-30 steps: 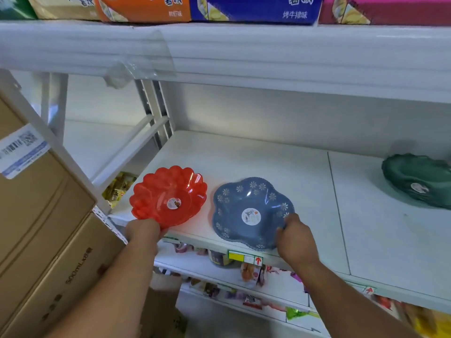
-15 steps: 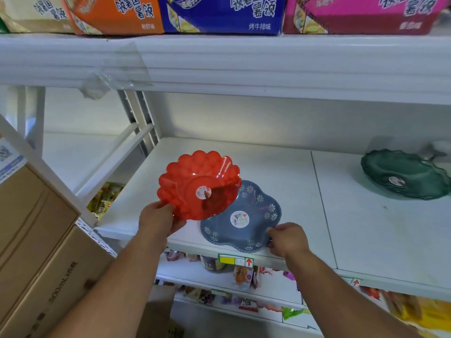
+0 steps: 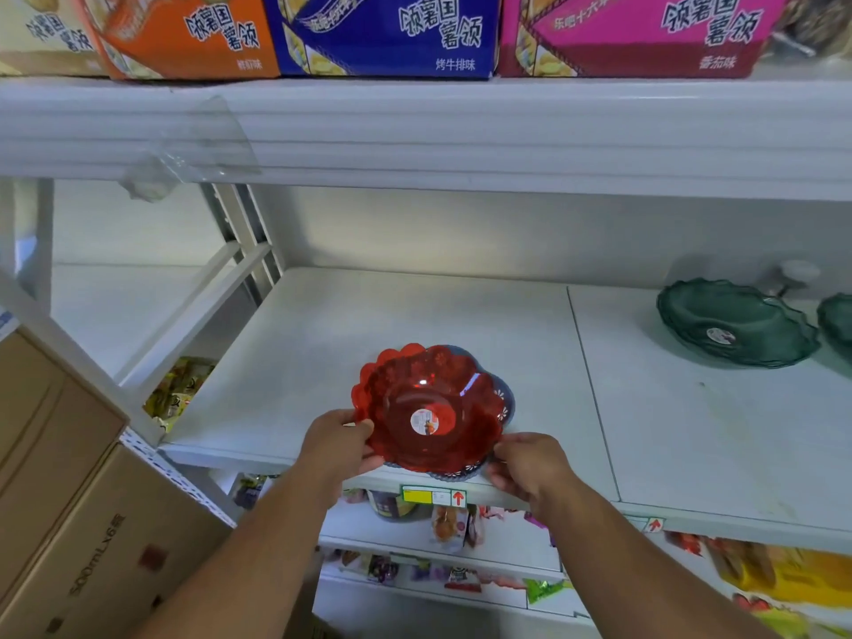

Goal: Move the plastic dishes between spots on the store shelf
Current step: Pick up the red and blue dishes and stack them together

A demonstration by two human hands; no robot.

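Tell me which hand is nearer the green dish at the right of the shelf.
Right. The right hand is at the stacked dishes' right edge, on the green dish's side; the left hand grips the red dish farther left.

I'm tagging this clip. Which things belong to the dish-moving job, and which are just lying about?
Job: red dish, blue dish under it, left hand, right hand, shelf, green dishes.
Lying about: snack boxes, cartons, price tag.
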